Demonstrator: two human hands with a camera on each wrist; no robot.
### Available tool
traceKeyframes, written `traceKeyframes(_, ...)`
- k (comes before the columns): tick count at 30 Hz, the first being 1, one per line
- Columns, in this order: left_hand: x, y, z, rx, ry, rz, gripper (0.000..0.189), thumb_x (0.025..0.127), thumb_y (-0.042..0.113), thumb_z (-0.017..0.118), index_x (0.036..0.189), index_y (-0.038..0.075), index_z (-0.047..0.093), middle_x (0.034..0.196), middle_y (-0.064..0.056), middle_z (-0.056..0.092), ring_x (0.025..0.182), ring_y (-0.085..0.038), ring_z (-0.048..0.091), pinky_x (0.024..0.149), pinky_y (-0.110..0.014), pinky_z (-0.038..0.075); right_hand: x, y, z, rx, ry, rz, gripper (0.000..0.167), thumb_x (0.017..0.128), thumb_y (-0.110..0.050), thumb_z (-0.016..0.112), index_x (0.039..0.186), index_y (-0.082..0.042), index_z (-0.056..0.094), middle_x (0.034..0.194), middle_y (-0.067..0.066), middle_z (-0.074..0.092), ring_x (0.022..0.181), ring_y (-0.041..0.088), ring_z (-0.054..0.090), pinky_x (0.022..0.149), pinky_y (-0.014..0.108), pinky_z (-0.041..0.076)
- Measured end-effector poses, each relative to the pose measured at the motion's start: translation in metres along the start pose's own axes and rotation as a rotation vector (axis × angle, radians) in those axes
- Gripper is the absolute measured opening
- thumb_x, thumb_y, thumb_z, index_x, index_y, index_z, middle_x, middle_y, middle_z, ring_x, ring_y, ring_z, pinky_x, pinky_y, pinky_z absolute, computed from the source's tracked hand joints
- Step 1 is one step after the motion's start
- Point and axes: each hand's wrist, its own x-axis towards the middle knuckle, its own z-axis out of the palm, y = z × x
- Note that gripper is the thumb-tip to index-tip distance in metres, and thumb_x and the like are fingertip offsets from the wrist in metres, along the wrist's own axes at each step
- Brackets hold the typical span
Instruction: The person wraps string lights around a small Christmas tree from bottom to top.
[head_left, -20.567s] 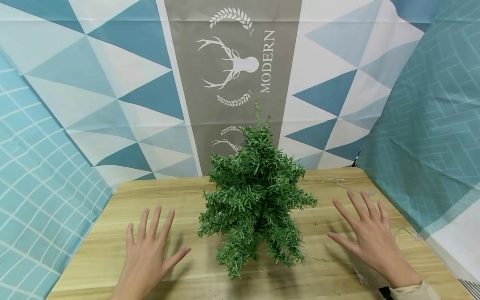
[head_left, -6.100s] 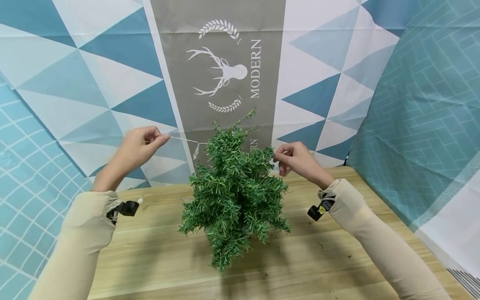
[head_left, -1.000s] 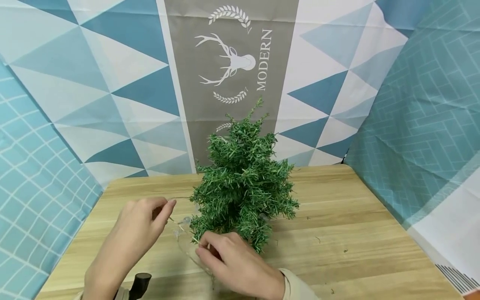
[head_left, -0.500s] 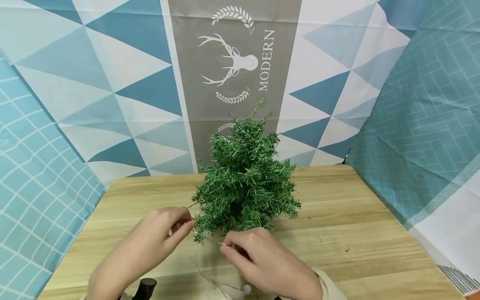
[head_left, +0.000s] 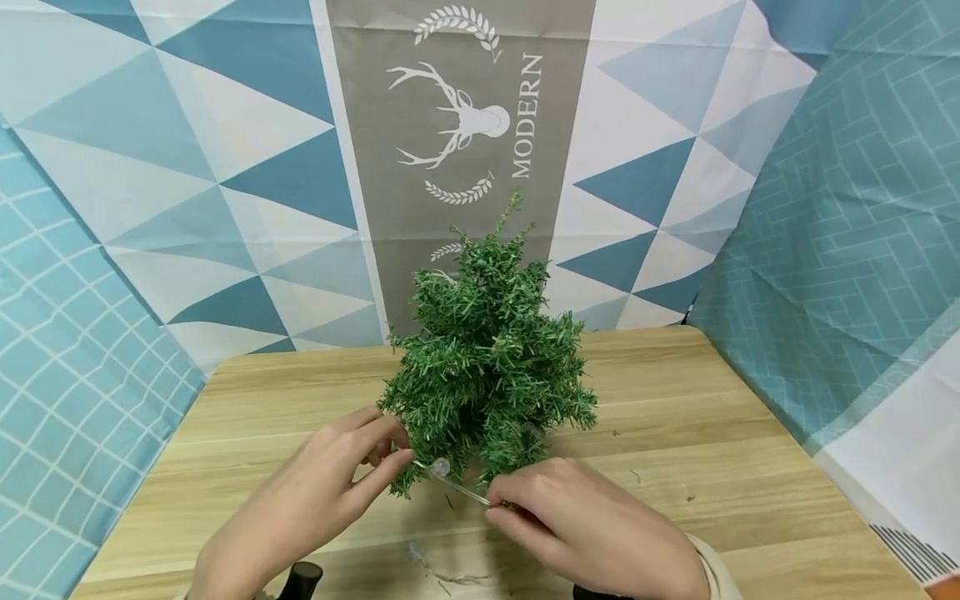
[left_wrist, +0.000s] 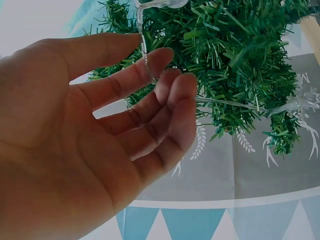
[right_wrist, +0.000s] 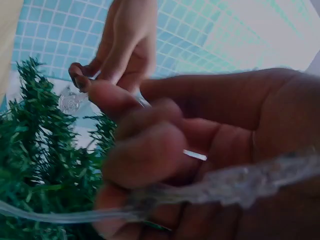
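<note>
A small green artificial Christmas tree (head_left: 487, 358) stands on the table in the head view. A clear-wired string of lights (head_left: 468, 493) crosses low in front of it, between my two hands. My left hand (head_left: 322, 492), at the tree's lower left, holds the wire loosely between thumb and curled fingers, as the left wrist view shows. Farther right, my right hand (head_left: 592, 521) pinches the string between thumb and forefinger. A clear ornament-like light (head_left: 441, 467) hangs between the hands. In the right wrist view, another clear light (right_wrist: 240, 185) lies across the right palm. Branches hide other stretches of the string.
The wooden table (head_left: 712, 475) runs under the tree. A loose end of the wire (head_left: 453, 577) lies near the front edge. Small green needle bits (head_left: 634, 476) are scattered at right. Patterned cloth (head_left: 270, 167) hangs behind and at both sides.
Over the last second both hands have moved right across the tree's front, carrying the string along. Earlier the string lay on the table at right, later was held up at the tree's upper part.
</note>
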Motion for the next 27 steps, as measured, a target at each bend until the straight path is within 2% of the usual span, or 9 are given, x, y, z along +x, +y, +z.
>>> traceKeyframes(4, 0.000, -0.001, 0.002, -0.011, -0.003, 0.030, 0.008, 0.099, 0.024, 0.064, 0.091, 0.025, 0.065, 0.084, 0.020, 0.052, 0.074, 0.005, 0.052, 0.062, -0.020, 0.048, -0.005, 0.003, -0.006, -0.046, 0.003, -0.010, 0.028, 0.107, -0.030, 0.047, 0.080, -0.029, 0.055, 0.063, -0.020, 0.040, 0.053, -0.005, 0.037, 0.053, 0.016, 0.041)
traceKeyframes(8, 0.001, -0.002, 0.002, -0.012, -0.019, 0.057, 0.006, 0.096, 0.020, 0.067, 0.092, 0.023, 0.065, 0.083, 0.020, 0.052, 0.074, 0.005, 0.051, 0.061, -0.019, 0.048, -0.009, 0.011, -0.016, -0.112, 0.095, -0.018, 0.029, 0.104, -0.021, 0.054, 0.076, -0.028, 0.052, 0.065, -0.019, 0.040, 0.058, -0.003, 0.038, 0.058, 0.018, 0.042)
traceKeyframes(13, 0.001, -0.003, 0.002, -0.036, -0.041, 0.068, 0.006, 0.096, 0.014, 0.067, 0.092, 0.019, 0.068, 0.080, 0.019, 0.052, 0.069, 0.006, 0.050, 0.057, -0.017, 0.047, -0.016, 0.025, -0.028, -0.091, 0.139, -0.007, 0.029, 0.103, -0.018, 0.055, 0.076, -0.028, 0.051, 0.067, -0.019, 0.039, 0.059, -0.002, 0.038, 0.057, 0.018, 0.041)
traceKeyframes(17, 0.002, -0.003, 0.002, -0.022, -0.050, 0.051, 0.009, 0.095, 0.011, 0.067, 0.090, 0.018, 0.069, 0.077, 0.018, 0.053, 0.064, 0.005, 0.047, 0.055, -0.018, 0.045, -0.021, 0.033, -0.035, -0.049, 0.126, -0.021, 0.028, 0.105, -0.024, 0.053, 0.078, -0.029, 0.051, 0.067, -0.019, 0.037, 0.058, -0.002, 0.037, 0.055, 0.018, 0.039)
traceKeyframes(23, 0.005, -0.006, 0.003, -0.037, -0.080, 0.053, 0.014, 0.095, 0.007, 0.066, 0.089, 0.019, 0.069, 0.074, 0.015, 0.059, 0.058, 0.005, 0.045, 0.052, -0.018, 0.045, -0.028, 0.041, -0.044, 0.015, 0.043, -0.119, 0.021, 0.106, -0.023, 0.050, 0.090, -0.031, 0.060, 0.076, -0.018, 0.047, 0.065, -0.004, 0.044, 0.060, 0.018, 0.044)
traceKeyframes(27, 0.006, -0.009, 0.006, -0.066, -0.116, 0.044, 0.012, 0.096, 0.008, 0.064, 0.093, 0.019, 0.069, 0.075, 0.014, 0.060, 0.057, 0.005, 0.045, 0.053, -0.018, 0.045, -0.033, 0.045, -0.048, -0.005, 0.051, -0.104, 0.017, 0.106, -0.024, 0.051, 0.098, -0.032, 0.064, 0.087, -0.019, 0.057, 0.073, -0.002, 0.051, 0.066, 0.019, 0.048)
